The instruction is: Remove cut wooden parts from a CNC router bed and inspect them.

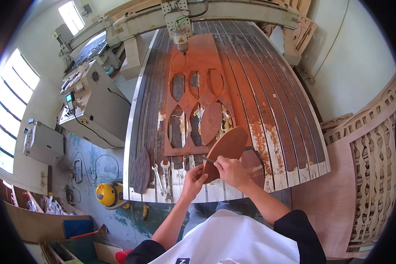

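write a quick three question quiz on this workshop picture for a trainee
1. Which hand holds the thin dark tool at the edge of the leaf-shaped piece?
2. True or false: the two wrenches lie to the left of the left hand.
3. What colour is the round-topped canister on the floor: a) green, b) mostly yellow, c) white?

Key:
1. The right hand
2. True
3. b
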Available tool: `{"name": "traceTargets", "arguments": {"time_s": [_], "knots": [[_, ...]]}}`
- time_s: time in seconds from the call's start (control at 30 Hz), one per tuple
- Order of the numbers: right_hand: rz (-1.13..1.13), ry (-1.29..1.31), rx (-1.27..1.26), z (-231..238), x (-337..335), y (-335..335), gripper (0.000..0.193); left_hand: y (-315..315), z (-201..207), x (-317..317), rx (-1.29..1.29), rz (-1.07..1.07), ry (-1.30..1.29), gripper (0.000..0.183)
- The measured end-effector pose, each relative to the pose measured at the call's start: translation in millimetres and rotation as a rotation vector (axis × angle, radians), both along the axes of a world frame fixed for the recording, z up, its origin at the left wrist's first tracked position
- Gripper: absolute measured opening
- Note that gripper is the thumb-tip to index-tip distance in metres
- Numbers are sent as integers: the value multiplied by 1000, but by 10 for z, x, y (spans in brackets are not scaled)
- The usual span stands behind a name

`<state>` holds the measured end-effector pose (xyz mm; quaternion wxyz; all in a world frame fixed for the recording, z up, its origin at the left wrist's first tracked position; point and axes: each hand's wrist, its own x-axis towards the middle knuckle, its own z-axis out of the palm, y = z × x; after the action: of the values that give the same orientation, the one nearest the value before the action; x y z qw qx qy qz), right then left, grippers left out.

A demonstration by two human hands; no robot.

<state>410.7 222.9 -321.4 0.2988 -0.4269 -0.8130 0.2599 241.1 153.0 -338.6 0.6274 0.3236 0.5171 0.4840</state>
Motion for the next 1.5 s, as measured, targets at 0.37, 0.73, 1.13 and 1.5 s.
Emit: {"name": "traceTargets", "arguments": {"time_s": [0.37, 0.73, 1.13, 1.5], "knots": [[-685, 502, -343, -441, 601, 294, 34, -420, 3, -409, 5, 67, -338, 33], [-293, 1243, -861, -37, 164, -430, 13, -324, 225, -370, 5, -116, -434, 40], [-457, 104, 180, 607, -12, -481, 19, -129, 324, -168, 320, 14, 457, 20], [-385, -114, 154, 1036, 89, -312, 17, -159, 396, -232, 704, 63, 1093, 19]]}}
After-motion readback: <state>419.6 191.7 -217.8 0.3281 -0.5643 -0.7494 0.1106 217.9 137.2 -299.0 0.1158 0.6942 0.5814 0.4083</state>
